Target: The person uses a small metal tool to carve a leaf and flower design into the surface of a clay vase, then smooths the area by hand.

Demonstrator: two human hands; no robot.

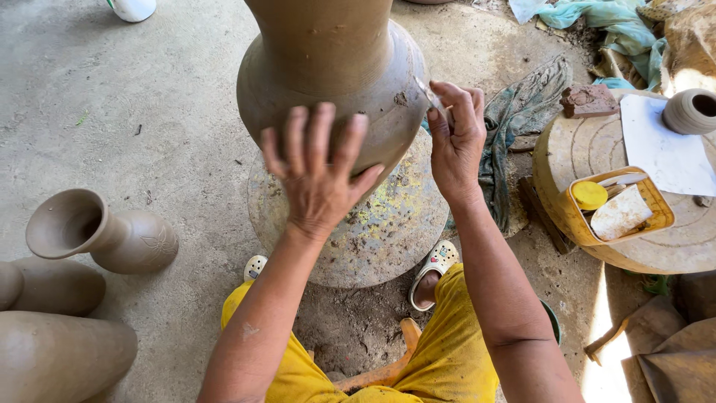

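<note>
A tall unfired clay vase stands on a round, paint-flecked turntable in front of me. My left hand lies flat against the vase's belly with fingers spread. My right hand pinches a small thin metal blade whose tip touches the vase's right shoulder. My knees in yellow trousers and white sandals show below the turntable.
Several unfired clay vases lie and stand at the left on the concrete floor. At the right a round wooden stand carries a yellow tray of tools, a white sheet, a small clay pot and a brick piece. Cloths lie behind.
</note>
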